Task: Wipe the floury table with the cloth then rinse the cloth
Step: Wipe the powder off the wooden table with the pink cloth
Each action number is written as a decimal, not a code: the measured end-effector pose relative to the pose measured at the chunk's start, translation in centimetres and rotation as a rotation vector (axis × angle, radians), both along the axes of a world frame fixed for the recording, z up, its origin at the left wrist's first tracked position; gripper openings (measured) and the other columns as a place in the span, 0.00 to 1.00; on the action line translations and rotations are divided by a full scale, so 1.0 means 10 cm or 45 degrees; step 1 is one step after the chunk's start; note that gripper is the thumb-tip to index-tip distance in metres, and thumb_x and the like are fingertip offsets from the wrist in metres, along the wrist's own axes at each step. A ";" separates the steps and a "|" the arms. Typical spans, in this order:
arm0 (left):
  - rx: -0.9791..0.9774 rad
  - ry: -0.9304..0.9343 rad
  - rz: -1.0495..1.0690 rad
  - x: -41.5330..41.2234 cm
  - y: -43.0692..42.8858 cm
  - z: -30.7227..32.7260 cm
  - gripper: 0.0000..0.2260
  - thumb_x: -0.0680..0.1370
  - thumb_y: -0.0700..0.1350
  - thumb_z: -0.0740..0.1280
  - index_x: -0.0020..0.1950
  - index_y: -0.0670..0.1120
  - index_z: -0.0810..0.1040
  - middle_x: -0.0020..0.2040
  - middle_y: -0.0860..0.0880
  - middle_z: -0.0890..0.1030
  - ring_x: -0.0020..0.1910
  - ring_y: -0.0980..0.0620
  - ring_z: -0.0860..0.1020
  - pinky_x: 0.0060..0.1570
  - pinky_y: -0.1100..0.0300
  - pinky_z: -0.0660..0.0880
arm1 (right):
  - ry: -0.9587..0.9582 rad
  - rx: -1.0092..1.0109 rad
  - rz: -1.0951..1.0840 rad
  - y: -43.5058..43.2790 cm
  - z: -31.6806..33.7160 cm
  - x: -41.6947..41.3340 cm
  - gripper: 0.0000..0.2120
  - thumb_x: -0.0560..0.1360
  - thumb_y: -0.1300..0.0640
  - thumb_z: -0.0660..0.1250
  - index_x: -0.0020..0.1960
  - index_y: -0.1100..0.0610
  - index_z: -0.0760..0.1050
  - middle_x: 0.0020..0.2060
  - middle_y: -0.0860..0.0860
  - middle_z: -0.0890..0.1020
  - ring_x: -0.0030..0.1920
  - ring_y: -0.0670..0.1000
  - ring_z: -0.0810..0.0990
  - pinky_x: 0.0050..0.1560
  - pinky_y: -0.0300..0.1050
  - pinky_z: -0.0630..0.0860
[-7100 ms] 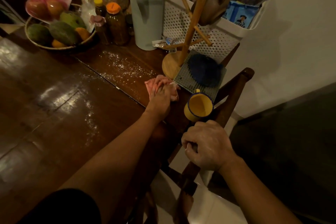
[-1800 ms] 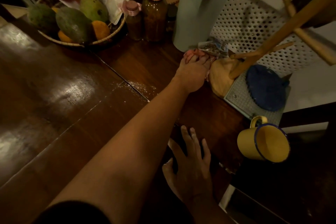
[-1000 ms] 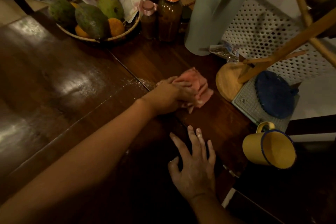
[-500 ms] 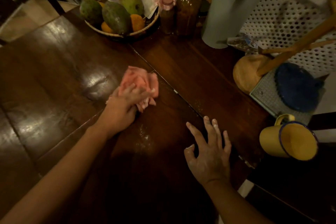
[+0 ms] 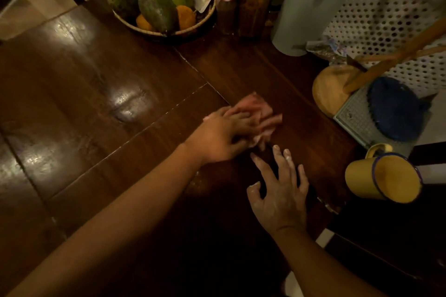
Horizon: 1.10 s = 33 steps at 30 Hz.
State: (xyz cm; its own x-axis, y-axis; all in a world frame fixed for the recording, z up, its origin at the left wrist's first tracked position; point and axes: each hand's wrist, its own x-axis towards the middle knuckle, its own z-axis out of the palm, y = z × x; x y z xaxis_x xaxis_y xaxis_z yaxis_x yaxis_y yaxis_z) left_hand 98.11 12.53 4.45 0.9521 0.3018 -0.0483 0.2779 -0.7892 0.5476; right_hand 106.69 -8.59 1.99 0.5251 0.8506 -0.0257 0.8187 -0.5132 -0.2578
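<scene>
The left forearm (image 5: pixel 120 212) and the right forearm (image 5: pixel 313 255) are showing bare — whitish powder is clinging to the right hand (image 5: pixel 280 190), dusting its fingertips (image 5: pixel 287 153) and thumb; the left hand (image 5: pixel 222 135) is appearing blurred.

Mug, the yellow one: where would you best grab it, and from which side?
Probably by its handle, the loop on the far side of the mug, toward the mat. Come from the table side, where the right hand lies open.

You have one left hand (image 5: pixel 217 137) and one right hand (image 5: pixel 280 195) on one table (image 5: pixel 96 79). Count one pink cloth (image 5: pixel 264 116), one yellow mug (image 5: pixel 381 178) near right, three capped bottles (image 5: pixel 255 2) far, and one basket (image 5: pixel 164 32) holding three green mangoes (image 5: pixel 156 7).
</scene>
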 end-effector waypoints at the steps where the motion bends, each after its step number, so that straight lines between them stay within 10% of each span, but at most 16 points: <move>1: 0.041 -0.046 0.031 -0.16 -0.01 -0.01 0.17 0.77 0.53 0.60 0.65 0.59 0.77 0.69 0.56 0.75 0.71 0.60 0.65 0.74 0.39 0.49 | 0.001 0.001 0.002 0.00 0.00 0.00 0.29 0.72 0.47 0.55 0.73 0.40 0.67 0.77 0.54 0.64 0.80 0.56 0.57 0.75 0.65 0.56; 4: 0.226 -0.065 0.451 -0.59 0.24 -0.07 0.18 0.76 0.50 0.60 0.64 0.59 0.77 0.64 0.55 0.80 0.65 0.54 0.76 0.71 0.30 0.53 | 0.011 -0.006 0.004 0.00 0.00 -0.01 0.29 0.73 0.47 0.56 0.74 0.39 0.66 0.78 0.54 0.63 0.80 0.55 0.56 0.75 0.65 0.56; 8: 0.202 0.123 0.824 -0.49 0.56 -0.02 0.20 0.80 0.49 0.57 0.72 0.55 0.71 0.73 0.50 0.71 0.75 0.46 0.63 0.73 0.35 0.53 | 0.011 -0.007 -0.002 0.01 0.00 0.02 0.29 0.73 0.47 0.55 0.74 0.39 0.66 0.78 0.54 0.63 0.80 0.56 0.56 0.75 0.65 0.56; 17: 0.332 0.190 0.132 -0.04 0.23 0.01 0.22 0.78 0.45 0.54 0.71 0.57 0.70 0.66 0.53 0.71 0.72 0.46 0.65 0.68 0.29 0.58 | 0.012 -0.021 -0.004 0.00 0.00 0.01 0.29 0.73 0.47 0.56 0.74 0.39 0.65 0.78 0.53 0.62 0.80 0.55 0.56 0.75 0.64 0.55; 33: 0.245 0.260 0.390 -0.06 0.73 0.08 0.19 0.80 0.41 0.59 0.69 0.53 0.75 0.72 0.50 0.71 0.75 0.45 0.62 0.71 0.34 0.55 | 0.088 -0.031 0.001 0.00 0.03 0.02 0.29 0.73 0.45 0.55 0.75 0.38 0.63 0.80 0.53 0.59 0.80 0.55 0.54 0.77 0.63 0.52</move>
State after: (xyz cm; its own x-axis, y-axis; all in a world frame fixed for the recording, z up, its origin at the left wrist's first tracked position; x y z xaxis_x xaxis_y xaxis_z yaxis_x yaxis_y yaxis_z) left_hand 97.54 19.81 5.29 0.7935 0.5918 -0.1420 0.6036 -0.7356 0.3075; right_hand 106.85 -8.56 2.28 0.5207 0.8498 -0.0825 0.7998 -0.5193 -0.3010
